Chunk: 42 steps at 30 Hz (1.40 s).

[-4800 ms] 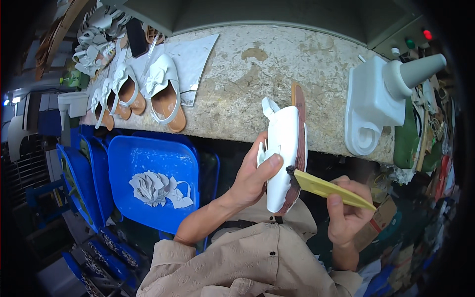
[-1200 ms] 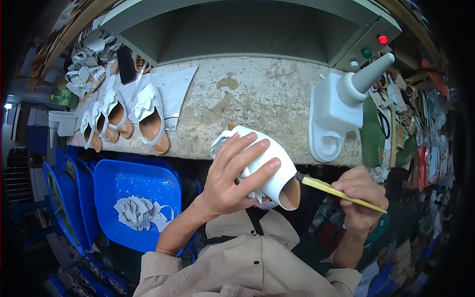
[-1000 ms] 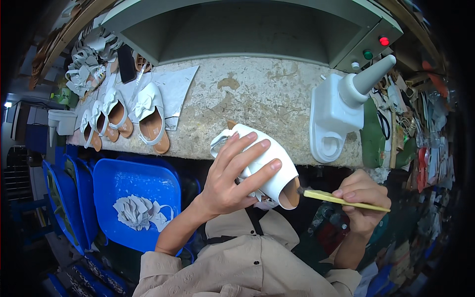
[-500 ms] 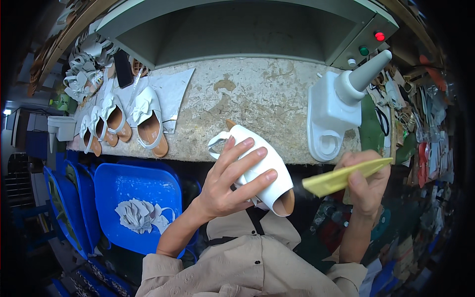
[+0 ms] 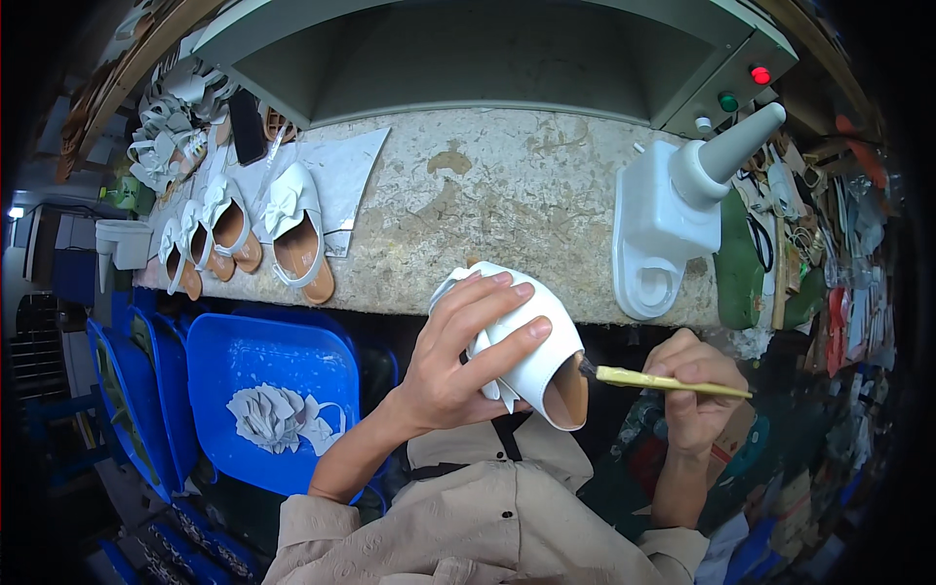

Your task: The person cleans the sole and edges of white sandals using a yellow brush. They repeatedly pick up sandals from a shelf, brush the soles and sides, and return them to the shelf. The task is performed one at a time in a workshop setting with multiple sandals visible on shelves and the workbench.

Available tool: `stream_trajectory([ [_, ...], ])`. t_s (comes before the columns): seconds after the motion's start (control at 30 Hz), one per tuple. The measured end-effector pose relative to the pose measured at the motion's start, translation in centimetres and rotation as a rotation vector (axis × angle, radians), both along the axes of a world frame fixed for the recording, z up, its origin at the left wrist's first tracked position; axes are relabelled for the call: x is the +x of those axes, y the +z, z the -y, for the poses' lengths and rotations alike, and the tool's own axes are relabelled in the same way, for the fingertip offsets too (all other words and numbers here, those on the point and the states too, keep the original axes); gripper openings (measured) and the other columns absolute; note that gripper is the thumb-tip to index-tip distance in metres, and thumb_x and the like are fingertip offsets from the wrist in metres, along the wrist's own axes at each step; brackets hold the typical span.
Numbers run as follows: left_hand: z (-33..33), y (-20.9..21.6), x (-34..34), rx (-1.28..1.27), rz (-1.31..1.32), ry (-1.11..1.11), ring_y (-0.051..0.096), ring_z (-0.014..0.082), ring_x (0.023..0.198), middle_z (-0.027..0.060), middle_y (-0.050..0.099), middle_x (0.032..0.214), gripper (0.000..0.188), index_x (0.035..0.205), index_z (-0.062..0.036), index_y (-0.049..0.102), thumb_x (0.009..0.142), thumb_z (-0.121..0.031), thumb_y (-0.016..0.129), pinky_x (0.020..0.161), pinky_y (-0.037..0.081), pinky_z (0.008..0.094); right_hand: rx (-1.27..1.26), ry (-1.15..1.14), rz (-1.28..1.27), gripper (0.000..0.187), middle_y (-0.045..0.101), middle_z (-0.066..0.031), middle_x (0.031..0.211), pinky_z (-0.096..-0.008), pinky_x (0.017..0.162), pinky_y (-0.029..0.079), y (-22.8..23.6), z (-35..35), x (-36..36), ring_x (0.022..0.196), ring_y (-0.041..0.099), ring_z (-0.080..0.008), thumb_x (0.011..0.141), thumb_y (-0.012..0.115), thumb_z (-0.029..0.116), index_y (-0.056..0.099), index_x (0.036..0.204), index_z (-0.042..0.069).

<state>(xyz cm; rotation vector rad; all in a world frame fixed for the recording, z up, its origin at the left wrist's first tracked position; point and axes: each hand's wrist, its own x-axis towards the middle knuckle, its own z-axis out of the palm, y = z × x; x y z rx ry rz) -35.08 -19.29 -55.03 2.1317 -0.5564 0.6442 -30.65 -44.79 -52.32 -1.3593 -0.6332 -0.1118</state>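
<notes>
My left hand (image 5: 458,356) grips a white sandal (image 5: 536,351) in front of my chest, fingers spread over its upper, the tan insole opening facing down and right. My right hand (image 5: 694,390) holds a yellow-handled brush (image 5: 663,381) level, with its dark bristle tip touching the sandal's open end. Both hands hover just below the front edge of the stone-topped workbench (image 5: 487,205).
A row of white sandals with bows (image 5: 283,229) lies at the bench's left, on a white sheet. A white machine with a grey cone (image 5: 673,210) stands at the right. Blue trays (image 5: 263,390) holding white bow pieces sit below left. Clutter fills the right side.
My right hand had lifted the brush away to the right; now it is back down with the tip against the sandal's opening. The left hand keeps holding the sandal, slightly lower.
</notes>
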Motion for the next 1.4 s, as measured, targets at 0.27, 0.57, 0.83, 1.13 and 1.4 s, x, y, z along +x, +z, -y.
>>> stream_trajectory([
  [0.27, 0.1, 0.8, -0.2, -0.049, -0.078, -0.038, 0.056, 0.0357, 0.115, 0.0161, 0.057, 0.128, 0.083, 0.127, -0.0109, 0.063, 0.049, -0.022, 0.089, 0.098, 0.047, 0.0479, -0.026, 0.037, 0.068, 0.015, 0.071, -0.0137, 0.083, -0.0305, 0.06, 0.05, 1.1, 1.1, 0.4, 0.067, 0.064, -0.0239, 0.078, 0.076, 0.005, 0.067, 0.09, 0.003],
  [0.57, 0.1, 1.0, -0.4, -0.099, -0.168, -0.048, 0.057, 0.0362, 0.114, 0.0171, 0.056, 0.128, 0.082, 0.13, -0.0077, 0.061, 0.053, -0.018, 0.087, 0.095, 0.048, 0.0445, -0.057, 0.135, 0.089, 0.008, 0.071, -0.0144, 0.083, -0.0316, 0.06, 0.05, 0.6, 1.4, 0.2, 0.068, 0.064, -0.0253, 0.077, 0.074, 0.004, 0.067, 0.081, 0.002],
  [0.83, 0.7, 0.9, -0.6, -0.132, -0.186, -0.019, 0.057, 0.0343, 0.111, 0.0173, 0.057, 0.126, 0.083, 0.13, -0.0063, 0.06, 0.052, -0.014, 0.085, 0.093, 0.048, 0.0428, -0.02, -0.011, 0.014, 0.018, 0.07, -0.016, 0.085, -0.0335, 0.061, 0.051, 0.8, -0.1, 0.4, 0.071, 0.065, -0.0261, 0.088, 0.07, 0.008, 0.064, 0.102, -0.001],
  [1.13, 0.9, 1.0, -0.9, -0.183, -0.248, 0.03, 0.058, 0.0326, 0.109, 0.0168, 0.057, 0.124, 0.083, 0.131, -0.0057, 0.059, 0.053, -0.015, 0.087, 0.092, 0.048, 0.0406, 0.02, -0.026, -0.006, 0.018, 0.07, -0.0153, 0.084, -0.0336, 0.061, 0.05, -0.3, -0.4, -1.5, 0.07, 0.066, -0.0251, 0.087, 0.071, 0.012, 0.064, 0.1, 0.001],
  [1.4, 1.1, 1.3, -0.9, -0.217, -0.287, 0.001, 0.06, 0.0307, 0.109, 0.0166, 0.058, 0.123, 0.083, 0.13, -0.0026, 0.058, 0.055, -0.017, 0.089, 0.09, 0.049, 0.0379, 0.001, 0.032, 0.053, 0.015, 0.071, -0.0141, 0.088, -0.0333, 0.06, 0.051, -0.8, 0.3, -1.1, 0.07, 0.065, -0.0269, 0.079, 0.072, -0.001, 0.064, 0.091, 0.003],
])
